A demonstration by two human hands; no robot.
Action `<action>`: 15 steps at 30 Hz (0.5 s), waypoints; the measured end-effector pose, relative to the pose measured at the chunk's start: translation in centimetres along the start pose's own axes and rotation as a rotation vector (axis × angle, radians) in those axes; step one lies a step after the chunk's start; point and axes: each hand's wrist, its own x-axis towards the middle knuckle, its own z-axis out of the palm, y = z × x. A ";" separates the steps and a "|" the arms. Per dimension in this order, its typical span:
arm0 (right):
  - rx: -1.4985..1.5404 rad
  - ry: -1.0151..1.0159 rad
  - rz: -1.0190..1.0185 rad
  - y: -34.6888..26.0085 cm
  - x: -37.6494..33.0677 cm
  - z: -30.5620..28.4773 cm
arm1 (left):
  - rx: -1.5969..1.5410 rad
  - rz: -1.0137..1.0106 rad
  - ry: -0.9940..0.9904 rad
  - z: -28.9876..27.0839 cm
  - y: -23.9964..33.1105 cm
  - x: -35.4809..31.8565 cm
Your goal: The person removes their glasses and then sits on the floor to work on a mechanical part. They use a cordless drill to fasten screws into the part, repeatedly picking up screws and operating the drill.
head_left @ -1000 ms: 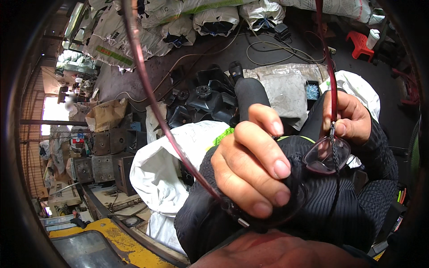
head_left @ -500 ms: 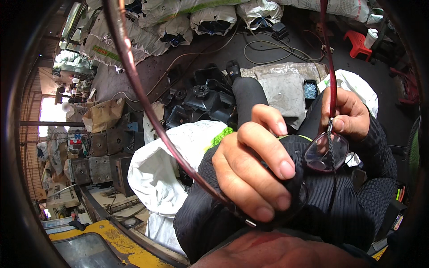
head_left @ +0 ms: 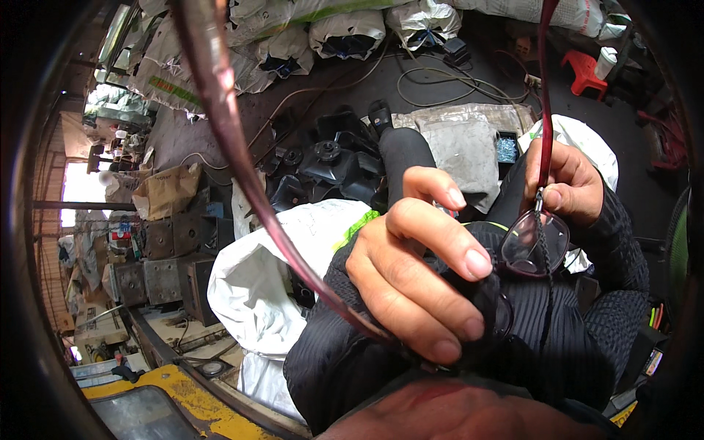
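Left fingers, right fingers at one eyeglasses pair; one red stool.

My left hand is lifted close in front of me, its back toward my eyes, with four fingers bent and pointing across to my right. The uppermost one is crooked and stands apart from the rest; the other three are fanned loosely, nails showing. My left thumb is out of sight, so I cannot tell how tight that hand is. My right hand is raised farther out, its thumb set against the curled fingers in a pinch. Behind it my right forearm, dark-sleeved, angles back toward my side, the elbow bent
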 end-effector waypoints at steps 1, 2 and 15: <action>0.007 -0.012 -0.001 -0.1 0.1 0.3 | -0.006 0.010 -0.016 -0.1 0.1 0.1; -0.015 -0.010 0.012 -0.1 0.1 0.2 | 0.004 0.009 -0.034 -0.4 0.2 -0.1; -0.023 -0.042 -0.007 0.5 0.0 -0.5 | 0.170 -0.018 0.093 -0.3 0.1 -1.8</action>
